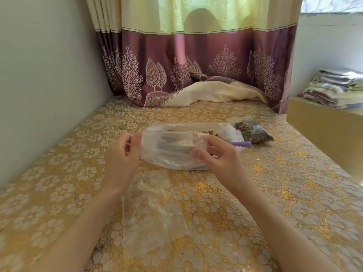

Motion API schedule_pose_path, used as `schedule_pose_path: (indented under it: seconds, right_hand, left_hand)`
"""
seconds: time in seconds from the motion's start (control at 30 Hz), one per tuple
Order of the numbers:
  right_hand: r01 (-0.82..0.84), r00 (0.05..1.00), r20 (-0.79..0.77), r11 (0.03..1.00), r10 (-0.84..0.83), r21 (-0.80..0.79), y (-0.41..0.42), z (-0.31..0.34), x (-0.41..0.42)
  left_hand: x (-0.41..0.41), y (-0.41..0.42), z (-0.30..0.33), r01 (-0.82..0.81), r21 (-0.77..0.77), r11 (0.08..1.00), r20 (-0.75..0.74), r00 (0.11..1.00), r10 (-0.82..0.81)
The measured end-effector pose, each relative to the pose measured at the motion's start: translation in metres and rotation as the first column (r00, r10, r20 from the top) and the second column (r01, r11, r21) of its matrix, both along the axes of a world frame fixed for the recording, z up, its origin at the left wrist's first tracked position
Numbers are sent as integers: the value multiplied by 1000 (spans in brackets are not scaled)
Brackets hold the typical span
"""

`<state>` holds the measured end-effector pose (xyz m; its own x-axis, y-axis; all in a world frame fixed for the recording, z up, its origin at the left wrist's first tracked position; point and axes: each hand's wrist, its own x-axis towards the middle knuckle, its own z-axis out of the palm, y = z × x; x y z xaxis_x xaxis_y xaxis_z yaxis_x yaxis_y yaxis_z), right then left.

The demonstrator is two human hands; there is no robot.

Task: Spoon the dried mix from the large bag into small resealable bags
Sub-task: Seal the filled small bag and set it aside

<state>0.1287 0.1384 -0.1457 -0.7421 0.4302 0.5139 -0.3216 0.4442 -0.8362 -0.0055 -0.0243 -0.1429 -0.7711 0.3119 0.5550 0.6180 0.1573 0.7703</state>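
Note:
I hold a small clear resealable bag [169,146] flat above the table, over the large bag. My left hand [122,154] pinches its left edge and my right hand [218,154] pinches its right edge. Behind and under it lies the large clear bag [225,130] with dried brown mix showing along its far side. A purple beaded spoon handle [240,143] sticks out to the right past my right hand; its bowl is hidden. A small bag filled with dark dried mix [253,131] lies at the right of the large bag.
Empty clear small bags [151,209] lie on the gold flower-patterned tablecloth [275,193] between my forearms. A purple and cream curtain [196,65] hangs at the table's far edge. A wall runs along the left. Folded cloths [334,87] sit on a ledge at the right.

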Motion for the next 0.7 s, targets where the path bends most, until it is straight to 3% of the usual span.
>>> schedule_pose_path:
  seconds: [0.1, 0.17, 0.33, 0.4, 0.53, 0.6, 0.7]
  right_hand:
    - [-77, 997, -35, 989, 73, -122, 1, 3, 4]
    - [-82, 996, -31, 989, 79, -124, 1, 3, 4]
    - [-9, 998, 60, 996, 4, 89, 1, -3, 1]
    - [-58, 997, 64, 988, 49, 147, -2, -4, -2]
    - [-140, 987, 105, 962, 118, 236, -6, -6, -4]
    - [-185, 980, 122, 949, 158, 257, -8, -5, -3]
    - [-221, 972, 128, 947, 196, 231, -7, -4, -2]
  left_hand:
    - [-2, -3, 2, -12, -9, 1000, -29, 1000, 11]
    - [-6, -4, 2, -38, -22, 999, -38, 999, 37]
    - [-15, -8, -1, -229, -93, 969, -247, 948, 200]
    - [-14, -10, 2, -171, -144, 975, -378, 920, 106]
    - [-1, -8, 11, 88, -403, 911, -480, 827, -292]
    - [6, -7, 13, 146, -526, 838, -429, 805, -409]
    - [9, -8, 12, 181, -618, 765, -307, 840, -447]
